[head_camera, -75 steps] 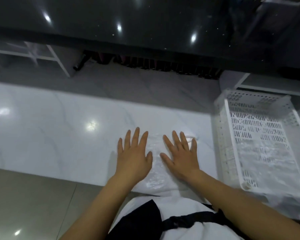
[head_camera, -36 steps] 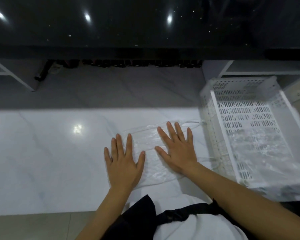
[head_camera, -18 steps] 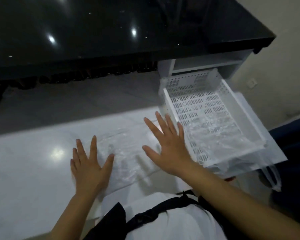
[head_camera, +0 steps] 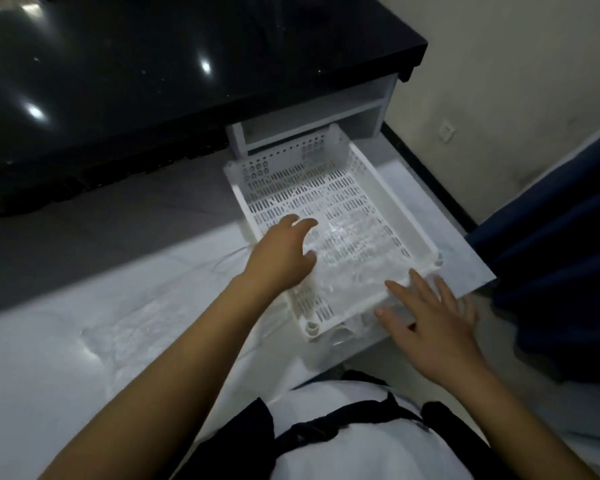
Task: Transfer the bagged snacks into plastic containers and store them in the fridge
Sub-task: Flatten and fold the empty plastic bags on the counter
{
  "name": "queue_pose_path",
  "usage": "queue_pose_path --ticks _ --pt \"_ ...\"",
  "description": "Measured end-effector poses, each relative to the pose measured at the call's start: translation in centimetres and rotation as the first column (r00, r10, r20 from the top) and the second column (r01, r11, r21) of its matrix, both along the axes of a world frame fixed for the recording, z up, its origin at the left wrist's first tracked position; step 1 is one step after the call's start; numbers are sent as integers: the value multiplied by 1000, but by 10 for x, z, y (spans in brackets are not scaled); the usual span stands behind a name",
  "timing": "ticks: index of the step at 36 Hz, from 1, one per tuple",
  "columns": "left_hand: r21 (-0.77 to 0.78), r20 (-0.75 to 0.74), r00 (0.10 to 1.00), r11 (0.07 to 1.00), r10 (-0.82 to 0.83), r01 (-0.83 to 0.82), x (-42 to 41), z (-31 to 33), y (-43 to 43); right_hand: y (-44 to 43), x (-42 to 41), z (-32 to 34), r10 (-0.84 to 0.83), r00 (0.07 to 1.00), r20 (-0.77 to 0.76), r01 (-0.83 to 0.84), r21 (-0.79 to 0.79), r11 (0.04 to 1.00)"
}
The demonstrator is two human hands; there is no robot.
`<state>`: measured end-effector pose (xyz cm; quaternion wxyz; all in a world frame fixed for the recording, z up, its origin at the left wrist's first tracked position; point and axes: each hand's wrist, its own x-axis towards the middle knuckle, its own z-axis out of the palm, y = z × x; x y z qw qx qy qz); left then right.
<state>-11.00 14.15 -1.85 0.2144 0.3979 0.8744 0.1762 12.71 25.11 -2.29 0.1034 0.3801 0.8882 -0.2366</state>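
Observation:
A white perforated plastic basket sits at the right end of the white marble surface. Crumpled clear plastic bags lie inside it. My left hand reaches over the basket's left rim with loosely curved fingers above that plastic; I see nothing held in it. My right hand hovers with spread fingers at the basket's near right corner, over its front rim. A flattened clear plastic bag lies on the marble to the left of my left forearm, with neither hand on it.
A glossy black countertop overhangs the far side, with a white open shelf beneath it behind the basket. Dark blue fabric hangs at the right by a beige wall with a socket. Grey floor runs between marble and counter.
Both hands lifted off the flattened clear bag and moved right to the basket, the left over its inside, the right to its front corner. The view swung right.

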Motion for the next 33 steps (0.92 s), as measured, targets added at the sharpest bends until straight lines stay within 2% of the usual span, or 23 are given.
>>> queue_pose_path --ticks 5,7,11,17,19,20,23,25,30,33 --pt "-195 26 1000 981 -3 8 -13 -15 36 8 8 -5 13 997 -78 -18 -71 997" --pt "-224 36 999 975 15 -7 -16 -18 43 14 13 -7 45 994 -97 -54 -93 994" --pt "-156 79 987 980 138 -125 -19 -15 49 29 21 -6 78 985 -155 -101 -144 984" --pt "73 274 916 944 293 -323 -15 19 38 57 14 11 -91 927 -363 4 -232 973" --pt "192 431 846 885 312 -424 -6 34 24 69 8 17 -110 926 -360 30 -220 975" --pt "245 497 813 850 303 -467 -1 42 16 75 4 20 -89 929 -360 31 -163 986" --pt "370 593 757 742 275 -560 16 59 -12 84 -13 30 13 917 -398 -21 -17 1000" --pt "437 623 730 650 280 -622 29 66 -33 86 -30 34 63 913 -403 -90 -46 995" --pt "531 639 661 396 393 -749 59 73 -88 79 -86 35 292 925 -244 -319 -78 944" --pt "557 633 588 232 504 -797 73 73 -120 63 -118 36 362 894 -265 -419 -207 884"
